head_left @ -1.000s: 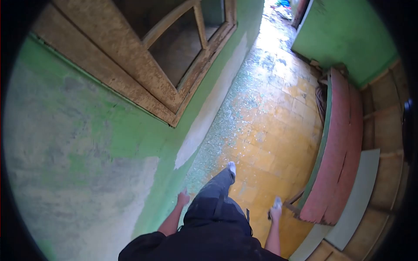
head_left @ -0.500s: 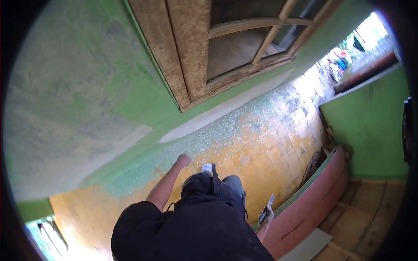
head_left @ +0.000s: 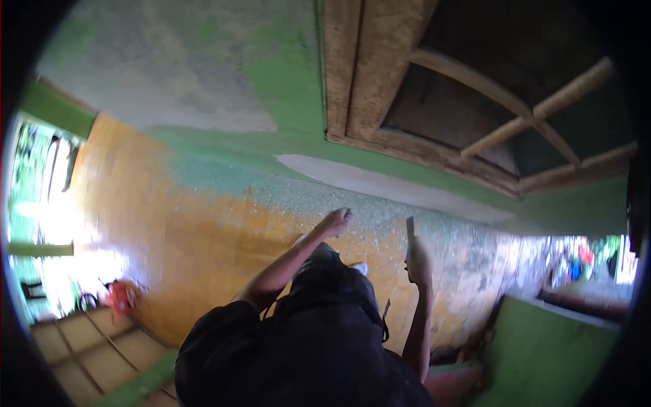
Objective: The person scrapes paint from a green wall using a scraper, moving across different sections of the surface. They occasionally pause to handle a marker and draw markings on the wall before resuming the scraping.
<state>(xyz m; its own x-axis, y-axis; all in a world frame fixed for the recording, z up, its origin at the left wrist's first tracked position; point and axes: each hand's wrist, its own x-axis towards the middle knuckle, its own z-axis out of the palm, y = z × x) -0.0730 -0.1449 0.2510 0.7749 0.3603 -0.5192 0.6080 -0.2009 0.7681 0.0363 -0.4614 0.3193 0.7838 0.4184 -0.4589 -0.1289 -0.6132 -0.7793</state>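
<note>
My right hand (head_left: 420, 263) is raised in front of me, wrapped round the handle of a scraper (head_left: 410, 228) whose flat blade points up toward the wall. Motion slightly blurs this hand. My left hand (head_left: 334, 223) is closed in front of my body, left of the scraper; whether its curled fingers hold anything is hidden. Both hands are apart from the green wall (head_left: 288, 85), which has large grey bare patches. Above the right hand is a weathered wooden window frame (head_left: 369, 74) with dark panes.
Pale flakes lie on the yellow floor (head_left: 224, 237) along the wall base. A green partition (head_left: 549, 353) stands at right, beside a reddish curved panel (head_left: 456, 383). At far left a red-orange object (head_left: 122, 296) sits near a bright opening.
My view has turned left. My right hand has risen with the scraper from low beside my body to in front of me. My left hand stays closed.
</note>
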